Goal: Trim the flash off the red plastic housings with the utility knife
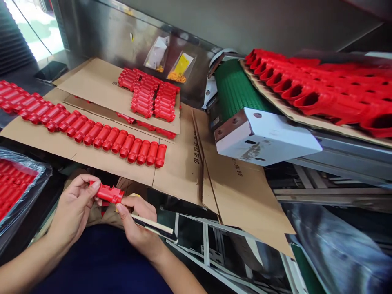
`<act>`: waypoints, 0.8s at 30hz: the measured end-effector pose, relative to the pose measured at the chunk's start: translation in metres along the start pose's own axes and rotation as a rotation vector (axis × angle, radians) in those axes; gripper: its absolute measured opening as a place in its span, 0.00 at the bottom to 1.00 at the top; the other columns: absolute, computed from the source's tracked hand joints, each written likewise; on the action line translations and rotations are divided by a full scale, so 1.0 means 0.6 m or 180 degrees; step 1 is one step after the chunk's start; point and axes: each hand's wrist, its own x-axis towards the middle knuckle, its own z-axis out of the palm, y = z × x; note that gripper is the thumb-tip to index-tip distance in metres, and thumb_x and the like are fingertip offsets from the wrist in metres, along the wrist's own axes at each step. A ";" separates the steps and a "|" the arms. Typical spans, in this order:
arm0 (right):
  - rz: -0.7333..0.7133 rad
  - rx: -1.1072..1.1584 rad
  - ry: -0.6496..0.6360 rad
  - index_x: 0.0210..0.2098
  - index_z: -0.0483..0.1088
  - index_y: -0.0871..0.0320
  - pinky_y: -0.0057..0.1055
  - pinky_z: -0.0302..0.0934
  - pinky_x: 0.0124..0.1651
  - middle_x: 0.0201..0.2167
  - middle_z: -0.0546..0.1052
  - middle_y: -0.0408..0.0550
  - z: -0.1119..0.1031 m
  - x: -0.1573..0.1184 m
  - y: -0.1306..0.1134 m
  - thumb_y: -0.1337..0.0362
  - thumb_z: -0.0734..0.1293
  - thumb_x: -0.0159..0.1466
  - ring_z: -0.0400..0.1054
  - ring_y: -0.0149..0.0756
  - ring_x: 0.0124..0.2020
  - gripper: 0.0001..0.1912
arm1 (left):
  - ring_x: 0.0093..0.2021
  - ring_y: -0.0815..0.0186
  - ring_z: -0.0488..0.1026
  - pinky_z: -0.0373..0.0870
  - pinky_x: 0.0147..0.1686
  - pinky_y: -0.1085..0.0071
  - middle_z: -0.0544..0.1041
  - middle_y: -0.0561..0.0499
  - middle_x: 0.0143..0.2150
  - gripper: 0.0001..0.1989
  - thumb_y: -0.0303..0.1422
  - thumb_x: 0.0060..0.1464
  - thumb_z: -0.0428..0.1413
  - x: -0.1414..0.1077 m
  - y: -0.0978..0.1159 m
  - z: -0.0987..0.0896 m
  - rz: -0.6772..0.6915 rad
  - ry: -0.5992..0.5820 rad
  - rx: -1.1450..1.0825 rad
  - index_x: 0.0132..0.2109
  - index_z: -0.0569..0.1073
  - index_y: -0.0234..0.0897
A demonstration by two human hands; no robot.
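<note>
Between my hands, above my lap, is a red plastic tubular part (110,193) with clips along its side and a ribbed collar at its right end. My left hand (75,204) pinches the left end between thumb and fingers. My right hand (139,220) closes on the collar end. A thin cream and black strip (154,227) crosses my right palm; I cannot tell what it is. Something small and yellow shows behind the right fingers, mostly hidden. Just beyond my hands, a long row of similar red parts (114,139) lies side by side on cardboard.
Cardboard sheets (180,171) cover the bench. Stacked red parts (153,94) lie on cardboard behind the row. A green conveyor (234,87) with a white metal end carries more red parts (321,90) at right. A lined crate (43,169) stands left; a phone (51,71) lies back left.
</note>
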 end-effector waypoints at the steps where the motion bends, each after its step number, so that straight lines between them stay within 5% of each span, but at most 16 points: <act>1: -0.0110 -0.0072 0.0021 0.39 0.76 0.57 0.28 0.66 0.32 0.28 0.78 0.44 0.004 -0.001 0.001 0.67 0.68 0.74 0.70 0.32 0.27 0.06 | 0.28 0.72 0.74 0.77 0.30 0.80 0.80 0.55 0.30 0.24 0.41 0.43 0.80 0.000 0.000 0.005 -0.0084 0.0074 -0.0040 0.41 0.80 0.36; 5: -0.0516 -0.0455 -0.0118 0.42 0.78 0.58 0.29 0.72 0.34 0.31 0.81 0.49 0.006 -0.002 0.007 0.65 0.67 0.77 0.75 0.34 0.30 0.08 | 0.34 0.72 0.76 0.80 0.37 0.80 0.81 0.55 0.33 0.29 0.35 0.37 0.83 0.002 -0.001 0.013 -0.0117 0.0169 -0.0190 0.44 0.79 0.37; 9: -0.0599 -0.0403 -0.0341 0.44 0.80 0.59 0.31 0.80 0.45 0.41 0.85 0.56 -0.030 0.007 -0.003 0.61 0.71 0.76 0.83 0.39 0.43 0.08 | 0.34 0.67 0.81 0.84 0.35 0.73 0.84 0.49 0.40 0.28 0.35 0.44 0.80 0.008 0.006 -0.008 -0.0250 -0.0126 -0.0391 0.51 0.81 0.37; 13: -0.0636 0.0132 -0.0425 0.55 0.80 0.58 0.34 0.80 0.55 0.50 0.87 0.58 -0.063 0.017 -0.023 0.65 0.71 0.76 0.84 0.41 0.51 0.10 | 0.35 0.62 0.85 0.86 0.35 0.68 0.87 0.44 0.43 0.34 0.37 0.53 0.76 0.009 0.008 -0.031 -0.0436 -0.0455 -0.0385 0.65 0.78 0.43; 24: -0.0589 0.0830 -0.0452 0.57 0.82 0.54 0.28 0.83 0.53 0.57 0.85 0.53 -0.039 0.010 -0.012 0.69 0.71 0.75 0.86 0.35 0.46 0.14 | 0.37 0.65 0.85 0.83 0.38 0.76 0.87 0.46 0.39 0.24 0.36 0.56 0.75 0.001 0.003 -0.029 -0.0369 -0.0550 -0.0360 0.57 0.80 0.41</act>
